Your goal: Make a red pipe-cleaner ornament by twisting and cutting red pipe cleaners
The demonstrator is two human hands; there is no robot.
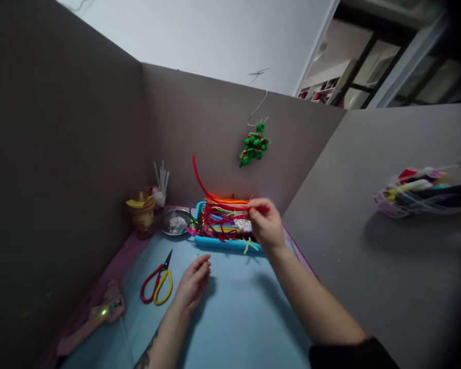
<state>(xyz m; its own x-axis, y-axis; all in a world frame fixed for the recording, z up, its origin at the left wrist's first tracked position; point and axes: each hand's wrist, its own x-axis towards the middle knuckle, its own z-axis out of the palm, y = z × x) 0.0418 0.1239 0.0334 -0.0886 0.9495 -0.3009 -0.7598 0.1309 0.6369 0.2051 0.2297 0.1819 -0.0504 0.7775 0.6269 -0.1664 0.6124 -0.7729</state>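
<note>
A long red pipe cleaner (202, 183) is pinched in my right hand (267, 221), raised above the front right of a blue tray (226, 243). Its free end curves up to the left. Red, orange, yellow and green pipe cleaners (223, 219) lie heaped in that tray. My left hand (194, 283) hovers over the blue table mat with its fingers loosely extended, holding nothing. To its left are scissors (162, 274) with one red and one yellow handle, their blades pointing away from me.
A metal dish (176, 222) with small bits stands left of the tray, beside a brownish pot (141, 218) and white sticks (162, 178). A pink glue gun (100, 315) with a lit green light lies at left. Green ornament (254, 145) hangs on the back panel; a filled holder (411, 192) hangs right.
</note>
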